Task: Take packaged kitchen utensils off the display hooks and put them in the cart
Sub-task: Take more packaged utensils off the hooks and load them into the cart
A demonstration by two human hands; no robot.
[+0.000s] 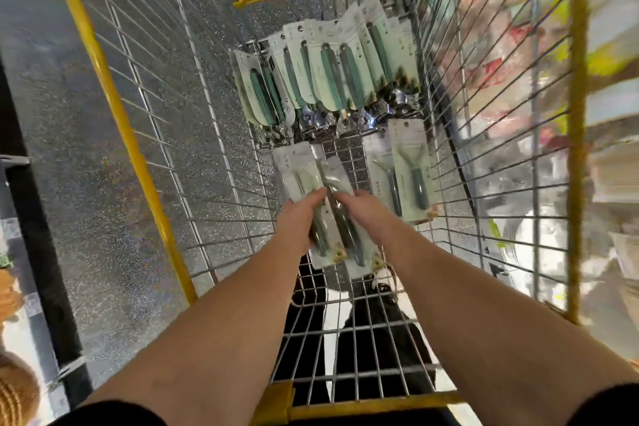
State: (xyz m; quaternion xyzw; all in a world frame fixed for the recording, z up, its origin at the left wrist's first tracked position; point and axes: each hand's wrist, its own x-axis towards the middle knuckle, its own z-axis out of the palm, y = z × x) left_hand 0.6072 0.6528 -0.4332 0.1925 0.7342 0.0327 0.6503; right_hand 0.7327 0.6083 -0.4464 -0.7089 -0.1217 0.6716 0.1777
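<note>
Head view: both hands low in cart (145, 162), centre frame.
Left hand (297, 218): gripped one utensil pack (313, 204).
Right hand (363, 211): gripped second pack (340, 218).
Risk: slick packs could slip, landing askew on peeler packs (408, 169) at right.

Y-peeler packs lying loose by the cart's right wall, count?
2. Side by side on the cart floor: left peeler pack, right peeler pack against the right wall. More may be hidden beneath.

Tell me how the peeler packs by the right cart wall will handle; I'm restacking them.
The peeler packs look flat and light, probably card with glossy film, so likely bendy and slippery against each other. Lying flat on the cart floor, they shouldn't roll, though corners might snag the wire.
</note>
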